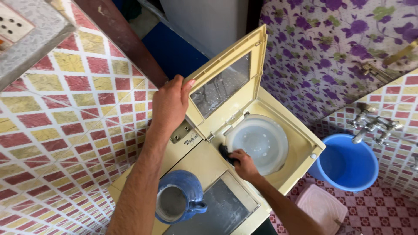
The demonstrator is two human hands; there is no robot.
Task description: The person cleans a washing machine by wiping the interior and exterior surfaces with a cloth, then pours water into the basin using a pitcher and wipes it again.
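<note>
A cream twin-tub washing machine (300,143) stands below me. My left hand (170,103) grips the edge of its raised lid (226,85), which has a clear window and is held upright. My right hand (244,164) reaches into the open compartment and holds a small dark object (225,153) at the rim of the round translucent inner cover (260,141). I cannot tell what the dark object is.
A blue jug (180,196) sits on the machine's closed second lid (222,209). A blue bucket (346,163) stands under metal taps (372,126) at right. A pink stool (322,208) lies on the tiled floor. Patterned tiled walls close in on the left and right.
</note>
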